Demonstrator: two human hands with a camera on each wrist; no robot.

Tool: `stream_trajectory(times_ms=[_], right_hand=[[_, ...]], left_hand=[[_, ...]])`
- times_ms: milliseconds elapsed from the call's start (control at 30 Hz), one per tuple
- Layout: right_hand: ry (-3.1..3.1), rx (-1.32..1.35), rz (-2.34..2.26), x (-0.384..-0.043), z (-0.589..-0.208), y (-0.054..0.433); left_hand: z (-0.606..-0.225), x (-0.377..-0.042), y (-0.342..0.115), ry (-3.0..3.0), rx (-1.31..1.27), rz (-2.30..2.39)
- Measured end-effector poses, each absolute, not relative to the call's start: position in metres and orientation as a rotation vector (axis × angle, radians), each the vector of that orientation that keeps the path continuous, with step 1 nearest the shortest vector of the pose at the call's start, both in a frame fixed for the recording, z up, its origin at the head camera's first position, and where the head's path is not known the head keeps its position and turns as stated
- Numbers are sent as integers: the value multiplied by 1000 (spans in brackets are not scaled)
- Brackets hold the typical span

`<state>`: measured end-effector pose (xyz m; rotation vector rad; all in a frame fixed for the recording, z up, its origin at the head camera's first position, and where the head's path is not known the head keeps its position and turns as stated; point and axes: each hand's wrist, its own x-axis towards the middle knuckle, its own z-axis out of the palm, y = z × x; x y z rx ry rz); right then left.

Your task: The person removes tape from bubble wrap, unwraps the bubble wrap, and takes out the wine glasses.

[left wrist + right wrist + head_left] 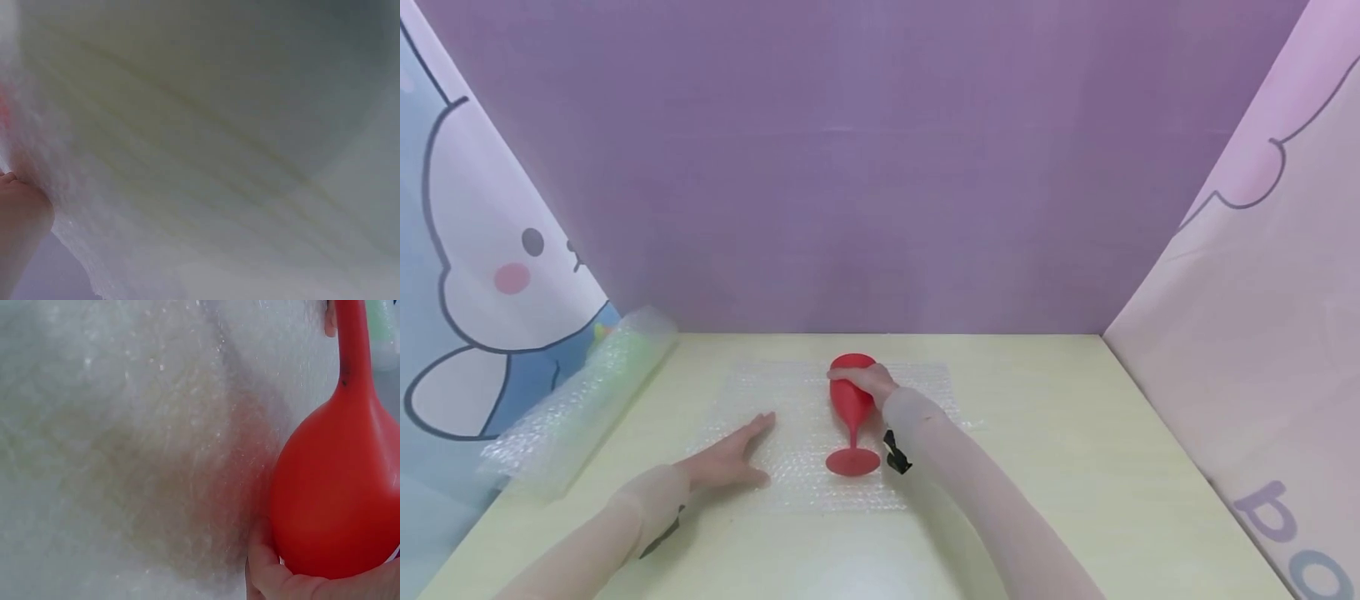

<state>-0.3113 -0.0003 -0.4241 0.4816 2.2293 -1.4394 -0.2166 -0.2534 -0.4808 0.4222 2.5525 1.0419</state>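
A red goblet [852, 406] is over the bubble wrap sheet [793, 433], its bowl away from me and its round foot on my side. My right hand [872, 382] grips the bowl near the rim, with fingers across it. In the right wrist view the goblet [337, 487] shows its bowl and stem close against the wrap, thumb and fingers around the bowl end. Left of it, my left hand [730, 460] is spread over the sheet's left edge, fingers extended and holding nothing. The left wrist view catches only part of that hand [22, 228].
A bubble-wrapped bundle [591, 400] with something green inside lies at the table's left edge. The pale table [1037, 467] meets a purple backdrop [880, 183] at the back. Printed panels stand on both sides, the left panel [490, 233] with a cartoon figure.
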Motion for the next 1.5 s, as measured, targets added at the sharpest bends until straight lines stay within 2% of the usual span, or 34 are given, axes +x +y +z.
stream_trajectory(times_ms=[833, 1200, 1500], right_hand=[[2132, 446, -1522, -308, -417, 19], [2131, 248, -1580, -299, -389, 39], [2186, 241, -1624, -299, -367, 67]], left_hand=[[-470, -210, -245, 2504, 434, 1086], [-473, -211, -252, 2500, 460, 1102], [-472, -212, -252, 2519, 457, 1080]])
